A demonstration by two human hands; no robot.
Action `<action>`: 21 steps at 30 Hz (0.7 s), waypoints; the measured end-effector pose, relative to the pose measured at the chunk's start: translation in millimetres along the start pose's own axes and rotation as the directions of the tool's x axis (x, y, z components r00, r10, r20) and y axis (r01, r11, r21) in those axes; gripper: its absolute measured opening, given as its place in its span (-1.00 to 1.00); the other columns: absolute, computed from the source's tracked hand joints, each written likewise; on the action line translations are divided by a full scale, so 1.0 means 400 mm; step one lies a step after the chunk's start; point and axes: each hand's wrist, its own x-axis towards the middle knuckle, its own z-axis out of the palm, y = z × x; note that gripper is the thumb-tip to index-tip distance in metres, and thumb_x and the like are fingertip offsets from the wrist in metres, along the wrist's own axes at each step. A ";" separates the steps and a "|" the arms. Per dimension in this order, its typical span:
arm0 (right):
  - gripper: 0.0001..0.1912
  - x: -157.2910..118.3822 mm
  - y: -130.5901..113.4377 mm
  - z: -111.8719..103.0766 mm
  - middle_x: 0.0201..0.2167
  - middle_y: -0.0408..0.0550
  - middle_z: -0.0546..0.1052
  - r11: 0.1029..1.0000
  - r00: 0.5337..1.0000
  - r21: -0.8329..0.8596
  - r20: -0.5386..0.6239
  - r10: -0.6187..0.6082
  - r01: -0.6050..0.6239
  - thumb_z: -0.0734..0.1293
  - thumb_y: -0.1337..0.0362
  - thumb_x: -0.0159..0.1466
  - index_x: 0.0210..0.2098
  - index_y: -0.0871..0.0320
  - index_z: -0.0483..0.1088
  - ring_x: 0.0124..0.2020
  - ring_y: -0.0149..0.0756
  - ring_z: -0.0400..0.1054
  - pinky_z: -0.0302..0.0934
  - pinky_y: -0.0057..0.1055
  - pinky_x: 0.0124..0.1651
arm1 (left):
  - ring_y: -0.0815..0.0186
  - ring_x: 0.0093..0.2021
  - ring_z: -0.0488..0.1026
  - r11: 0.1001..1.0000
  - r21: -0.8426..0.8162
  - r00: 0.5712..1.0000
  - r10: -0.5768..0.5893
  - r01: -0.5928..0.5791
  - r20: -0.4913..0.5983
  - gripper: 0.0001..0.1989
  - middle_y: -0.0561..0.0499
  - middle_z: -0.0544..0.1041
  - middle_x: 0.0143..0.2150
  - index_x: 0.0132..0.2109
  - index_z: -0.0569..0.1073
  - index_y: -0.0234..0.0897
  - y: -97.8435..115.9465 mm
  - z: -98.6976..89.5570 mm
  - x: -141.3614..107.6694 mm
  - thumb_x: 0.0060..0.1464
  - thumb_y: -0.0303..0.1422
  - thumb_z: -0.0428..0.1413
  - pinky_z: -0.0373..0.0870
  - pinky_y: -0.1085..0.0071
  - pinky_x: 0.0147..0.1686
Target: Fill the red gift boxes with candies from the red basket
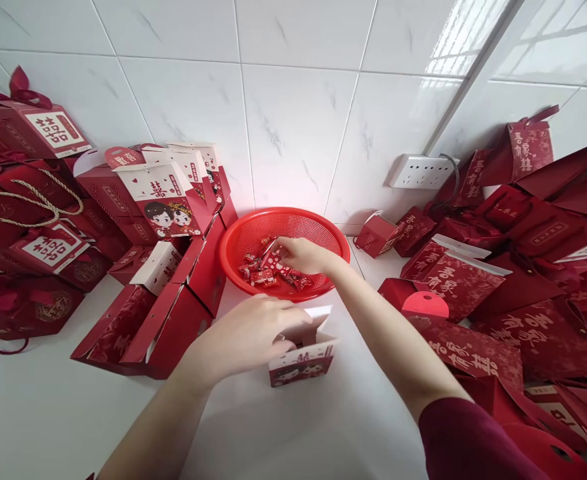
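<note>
A small open-topped red and white box (301, 369) with cartoon figures on its front stands on the white table. My left hand (253, 333) is closed on its upper left edge, thumb at the front side. Behind the box sits a red plastic mesh basket (286, 219) with several red-wrapped sweets (263, 277) in its bottom. My right hand (298, 257) reaches into the basket, its fingers pinched on a red wrapped piece with white spots (274, 258). Part of the box's inside is hidden by my left hand.
Red gift boxes and bags (173, 200) are stacked on the left. More red boxes (463, 280) crowd the right side. A white power strip (422, 172) is on the tiled wall behind, with a dark cable.
</note>
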 end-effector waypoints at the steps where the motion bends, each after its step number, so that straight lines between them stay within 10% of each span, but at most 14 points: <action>1: -0.73 -0.024 -0.002 -0.005 -0.05 0.02 0.53 0.999 0.998 0.040 -0.060 -0.006 0.009 0.21 0.40 0.31 0.01 0.14 0.31 -0.10 -0.24 0.42 0.26 -0.36 -0.08 | 0.23 -0.11 0.52 0.999 0.032 0.999 -0.027 0.028 -0.031 -0.63 0.12 0.60 -0.10 0.11 0.46 -0.01 -0.005 0.001 0.003 0.22 -0.47 0.03 0.34 0.34 -0.12; 4: -0.81 -0.097 -0.011 -0.008 -0.07 0.01 0.49 0.924 0.963 0.361 -0.269 -0.027 0.127 0.22 0.29 0.35 -0.05 0.14 0.27 -0.09 -0.30 0.41 0.31 -0.34 -0.03 | 0.21 -0.09 0.52 0.985 0.124 0.982 -0.100 0.120 -0.158 -0.68 0.07 0.61 -0.10 0.08 0.48 -0.10 -0.025 0.010 0.015 0.28 -0.48 -0.02 0.36 0.30 -0.11; 10: -0.75 -0.195 -0.058 0.006 -0.22 -0.13 0.44 0.438 0.855 0.799 -0.505 0.116 0.412 0.41 0.20 0.25 -0.18 0.04 0.27 -0.22 -0.35 0.38 0.34 -0.34 -0.11 | 0.23 0.05 0.50 0.982 0.170 0.955 -0.031 0.084 -0.295 -0.63 0.07 0.57 0.09 0.16 0.44 -0.09 -0.058 0.034 0.033 0.34 -0.49 -0.07 0.36 0.24 0.06; 21: -0.78 -0.232 -0.119 0.001 -0.34 -0.15 0.42 0.479 0.845 0.781 -0.517 0.136 0.400 0.37 0.11 0.29 -0.27 0.05 0.24 -0.33 -0.34 0.33 0.32 -0.35 -0.23 | 0.21 -0.08 0.51 0.997 -0.049 0.890 -0.079 0.064 -0.450 -0.78 -0.01 0.60 -0.10 -0.05 0.55 -0.19 -0.037 0.030 0.037 0.25 -0.24 0.12 0.40 0.29 -0.04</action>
